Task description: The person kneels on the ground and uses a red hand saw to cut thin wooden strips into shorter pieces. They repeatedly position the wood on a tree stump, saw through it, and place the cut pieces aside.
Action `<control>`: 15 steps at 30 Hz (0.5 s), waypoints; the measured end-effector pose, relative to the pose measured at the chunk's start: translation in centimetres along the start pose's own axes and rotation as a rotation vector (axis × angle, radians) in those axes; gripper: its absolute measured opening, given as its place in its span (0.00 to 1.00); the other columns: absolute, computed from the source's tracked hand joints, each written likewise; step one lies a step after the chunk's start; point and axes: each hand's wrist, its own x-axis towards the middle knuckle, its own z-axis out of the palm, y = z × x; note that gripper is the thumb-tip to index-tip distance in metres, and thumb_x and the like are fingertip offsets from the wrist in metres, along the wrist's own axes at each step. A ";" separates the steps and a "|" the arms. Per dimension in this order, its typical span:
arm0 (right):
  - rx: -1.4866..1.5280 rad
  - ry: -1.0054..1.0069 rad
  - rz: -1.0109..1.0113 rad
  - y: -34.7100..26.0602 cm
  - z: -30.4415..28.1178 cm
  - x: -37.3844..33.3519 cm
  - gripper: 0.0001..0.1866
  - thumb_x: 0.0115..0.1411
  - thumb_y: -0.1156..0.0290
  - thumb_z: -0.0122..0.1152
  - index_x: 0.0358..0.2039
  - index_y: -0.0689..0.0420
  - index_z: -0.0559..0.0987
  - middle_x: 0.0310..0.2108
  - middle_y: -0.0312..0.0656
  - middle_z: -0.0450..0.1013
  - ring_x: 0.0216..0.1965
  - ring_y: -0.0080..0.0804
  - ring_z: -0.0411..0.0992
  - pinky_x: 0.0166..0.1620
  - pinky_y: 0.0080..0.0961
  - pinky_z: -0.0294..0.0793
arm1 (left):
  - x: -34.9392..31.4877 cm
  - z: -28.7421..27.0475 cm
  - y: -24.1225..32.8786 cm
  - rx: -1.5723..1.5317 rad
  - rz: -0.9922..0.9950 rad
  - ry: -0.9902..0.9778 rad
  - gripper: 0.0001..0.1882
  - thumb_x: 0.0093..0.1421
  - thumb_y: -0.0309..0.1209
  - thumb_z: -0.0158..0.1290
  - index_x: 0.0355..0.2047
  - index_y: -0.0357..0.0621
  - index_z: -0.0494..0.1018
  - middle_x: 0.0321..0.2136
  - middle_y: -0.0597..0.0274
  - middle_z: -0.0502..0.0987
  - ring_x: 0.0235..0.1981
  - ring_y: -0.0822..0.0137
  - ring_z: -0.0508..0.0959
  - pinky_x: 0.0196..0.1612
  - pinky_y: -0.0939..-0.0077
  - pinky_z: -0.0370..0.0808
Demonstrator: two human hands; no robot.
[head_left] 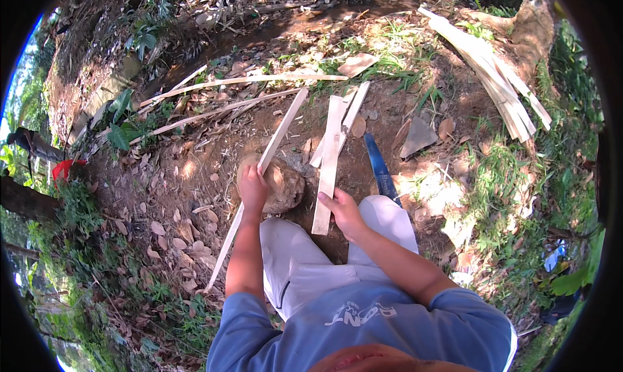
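Note:
My left hand (pixel 254 189) is closed round a long, narrow wooden strip (pixel 283 126), which slants from the far middle down to the near left. Between the thumb and fingers of my right hand (pixel 345 214) is a wider, flat wooden strip (pixel 329 161), held nearly upright in the view. Its fingers behind the strip are partly hidden. A short, pale log (pixel 284 185) lies on the ground beside and partly under my left hand. Beyond the wider strip, another pale strip (pixel 355 109) lies partly covered. Close to my right knee is a long, flat blue object (pixel 379 164), blade-like in shape.
Several long strips (pixel 240 80) lie at the far left. A bundle of pale strips (pixel 487 67) rests by a tree trunk (pixel 535 31) at the far right. A grey, angular flat piece (pixel 418 137) sits right of the blue object. Dry leaves and grass cover the soil; something red (pixel 65 170) is at the left.

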 end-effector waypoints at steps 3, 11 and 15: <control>-0.039 -0.050 -0.052 0.5 0.3 -0.4 0.17 0.76 0.62 0.65 0.57 0.58 0.77 0.42 0.31 0.78 0.42 0.17 0.77 0.43 0.23 0.78 | 0.5 -2.0 1.4 -0.184 -0.054 -0.145 0.14 0.78 0.32 0.47 0.48 0.33 0.79 0.40 0.43 0.79 0.39 0.44 0.82 0.45 0.51 0.79; -0.189 -0.162 -0.207 2.7 5.6 3.5 0.19 0.73 0.62 0.69 0.57 0.58 0.77 0.41 0.32 0.80 0.32 0.15 0.71 0.30 0.18 0.69 | 0.8 -5.7 4.4 -0.664 -0.157 -0.429 0.20 0.82 0.38 0.41 0.51 0.34 0.77 0.40 0.56 0.82 0.35 0.70 0.80 0.44 0.71 0.79; -0.300 -0.114 -0.324 4.9 7.9 5.0 0.22 0.68 0.59 0.74 0.53 0.63 0.80 0.34 0.38 0.83 0.31 0.25 0.80 0.33 0.31 0.78 | 0.1 -6.1 5.2 -0.746 -0.172 -0.273 0.22 0.81 0.40 0.44 0.58 0.33 0.75 0.47 0.52 0.82 0.45 0.62 0.81 0.51 0.69 0.78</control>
